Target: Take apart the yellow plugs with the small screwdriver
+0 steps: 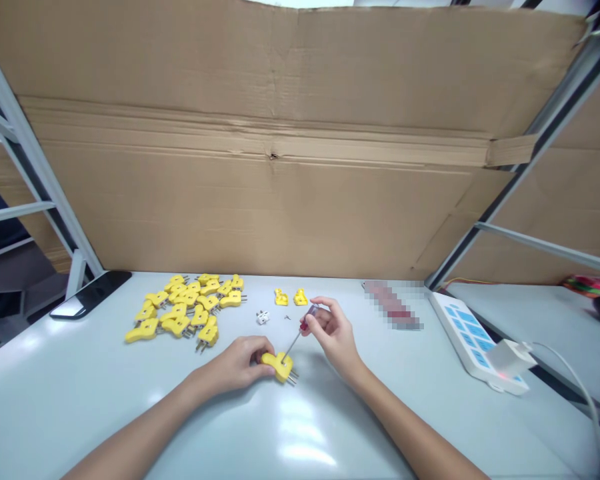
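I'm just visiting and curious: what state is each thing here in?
Yellow plug: held by the left hand, prongs bare
Screwdriver: held tilted by the right hand, tip at the plug
Other yellow plugs: clustered, prongs visible
Two yellow shell pieces: loose, apart
White insert: loose, uncovered
Small metal part: loose
White power strip: in use, white charger plugged in
Black phone-like slab: flat, face mostly dark
Pixelated red item: cannot tell

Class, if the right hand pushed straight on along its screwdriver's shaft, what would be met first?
The yellow plug, held by the left hand. The screwdriver tip already seems to touch it, though one view leaves depth unsure.
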Demonstrator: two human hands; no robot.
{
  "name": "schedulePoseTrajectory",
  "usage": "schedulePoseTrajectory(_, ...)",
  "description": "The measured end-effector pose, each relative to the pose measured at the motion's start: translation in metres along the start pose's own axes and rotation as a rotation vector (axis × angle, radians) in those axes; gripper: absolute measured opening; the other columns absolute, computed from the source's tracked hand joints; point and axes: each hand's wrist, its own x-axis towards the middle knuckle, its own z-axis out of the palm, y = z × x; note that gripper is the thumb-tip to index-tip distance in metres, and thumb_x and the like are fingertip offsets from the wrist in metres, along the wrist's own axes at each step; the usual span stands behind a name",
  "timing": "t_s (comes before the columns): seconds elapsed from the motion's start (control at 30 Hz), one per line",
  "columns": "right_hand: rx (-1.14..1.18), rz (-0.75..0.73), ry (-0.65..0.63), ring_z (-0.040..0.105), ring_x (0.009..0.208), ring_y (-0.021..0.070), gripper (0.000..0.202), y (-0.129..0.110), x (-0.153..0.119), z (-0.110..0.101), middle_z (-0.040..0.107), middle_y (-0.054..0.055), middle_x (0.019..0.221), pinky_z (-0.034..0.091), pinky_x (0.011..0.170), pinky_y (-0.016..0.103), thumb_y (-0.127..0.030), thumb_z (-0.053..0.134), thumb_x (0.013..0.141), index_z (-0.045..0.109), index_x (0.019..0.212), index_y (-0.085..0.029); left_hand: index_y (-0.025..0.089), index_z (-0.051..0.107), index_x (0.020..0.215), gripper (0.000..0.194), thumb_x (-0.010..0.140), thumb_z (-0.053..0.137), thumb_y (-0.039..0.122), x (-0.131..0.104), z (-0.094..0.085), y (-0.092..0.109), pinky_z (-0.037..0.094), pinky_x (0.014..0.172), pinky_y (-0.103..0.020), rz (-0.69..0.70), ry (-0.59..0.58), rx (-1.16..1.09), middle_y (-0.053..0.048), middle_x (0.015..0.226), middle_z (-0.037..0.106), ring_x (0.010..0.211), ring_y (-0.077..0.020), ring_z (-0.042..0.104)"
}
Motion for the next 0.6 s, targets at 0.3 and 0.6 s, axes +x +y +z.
schedulePoseTrajectory(0.3, -0.164, -0.261, -0.048, 0.065, 0.060, 0.0141, 0.021, -0.004, -0.006, 0.000, 0.065, 0.000, 0.072, 0.057, 0.059, 0.030, -0.031, 0.056, 0.090, 0.049, 0.108, -0.023, 0.017, 0.061, 0.086, 0.010, 0.082, 0.060, 0.026, -0.004, 0.004, 0.000, 0.039, 0.063, -0.023, 0.027, 0.062, 0.109, 0.001, 0.076, 0.058, 0.069, -0.0140, 0.052)
schedulePoseTrajectory(0.6, -0.148, -0.343, 0.026, 0.068, 0.066, 0.0150, 0.013, -0.023, -0.014, 0.018, 0.065, 0.001, 0.075, 0.060, 0.061, 0.028, -0.024, 0.066, 0.083, 0.065, 0.097, -0.023, 0.018, 0.055, 0.081, 0.012, 0.088, 0.055, 0.028, -0.002, 0.017, -0.001, 0.041, 0.066, -0.027, 0.155, 0.163, 0.300, -0.002, 0.075, 0.059, 0.070, -0.0169, 0.053)
